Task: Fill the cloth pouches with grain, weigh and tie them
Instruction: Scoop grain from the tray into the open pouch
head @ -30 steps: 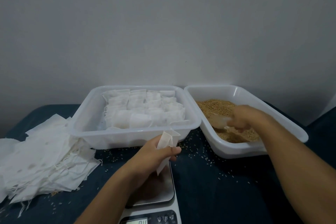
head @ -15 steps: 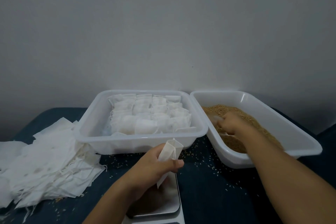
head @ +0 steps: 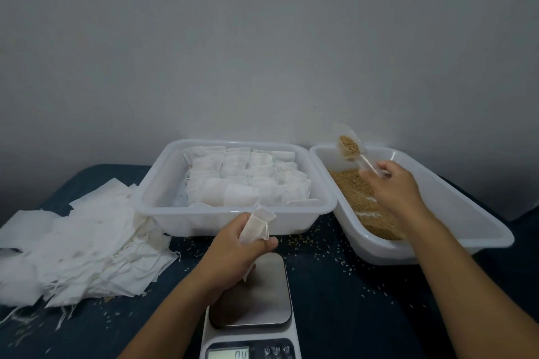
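Note:
My left hand grips a white cloth pouch upright, its mouth open at the top, just above the steel plate of the kitchen scale. My right hand holds the handle of a clear plastic scoop, lifted above the right tub and heaped with brown grain. Loose brown grain fills the near-left part of that tub.
A white tub in the middle holds several filled, tied pouches. A heap of empty pouches with loose strings lies at the left. Spilled grains dot the dark blue cloth around the scale. A grey wall stands behind.
My right hand has raised the scoop out of the grain, now full and held above the tub. My left hand has kept the pouch over the scale.

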Action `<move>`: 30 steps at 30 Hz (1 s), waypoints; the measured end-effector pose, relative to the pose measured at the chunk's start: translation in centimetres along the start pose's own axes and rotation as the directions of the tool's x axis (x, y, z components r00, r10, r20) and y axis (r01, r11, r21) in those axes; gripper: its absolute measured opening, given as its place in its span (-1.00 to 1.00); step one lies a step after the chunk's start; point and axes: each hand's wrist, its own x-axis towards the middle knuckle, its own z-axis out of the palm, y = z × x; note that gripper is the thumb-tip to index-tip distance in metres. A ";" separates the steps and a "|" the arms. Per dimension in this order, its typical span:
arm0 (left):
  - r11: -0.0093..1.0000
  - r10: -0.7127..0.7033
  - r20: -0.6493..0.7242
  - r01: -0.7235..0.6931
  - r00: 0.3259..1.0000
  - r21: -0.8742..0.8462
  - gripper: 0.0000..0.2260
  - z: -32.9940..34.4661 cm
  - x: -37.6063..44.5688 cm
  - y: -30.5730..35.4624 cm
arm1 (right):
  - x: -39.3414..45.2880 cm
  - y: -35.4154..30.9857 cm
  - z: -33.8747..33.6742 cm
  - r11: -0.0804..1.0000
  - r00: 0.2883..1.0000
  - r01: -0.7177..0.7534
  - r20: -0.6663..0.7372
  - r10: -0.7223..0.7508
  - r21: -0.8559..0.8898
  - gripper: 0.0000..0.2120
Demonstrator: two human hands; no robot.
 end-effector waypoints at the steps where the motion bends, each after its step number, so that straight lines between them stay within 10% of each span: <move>1: 1.000 0.007 -0.016 -0.007 1.000 0.006 -0.68 -0.2 0.0 -0.2 | -0.5 -0.2 -0.1 0.999 0.999 0.032 0.035 -0.032 0.014 -0.71; 15: 0.998 0.055 -0.047 -0.055 0.997 -0.002 -0.79 -2.8 0.0 -1.6 | -4.2 -4.7 -3.2 0.954 0.712 0.298 0.656 -0.250 0.040 -0.63; 30: 0.955 0.221 -0.017 -0.213 0.975 0.206 -0.74 -3.0 0.0 -2.4 | -3.4 -12.2 -3.0 0.783 0.601 0.551 0.789 -0.129 -0.291 -0.62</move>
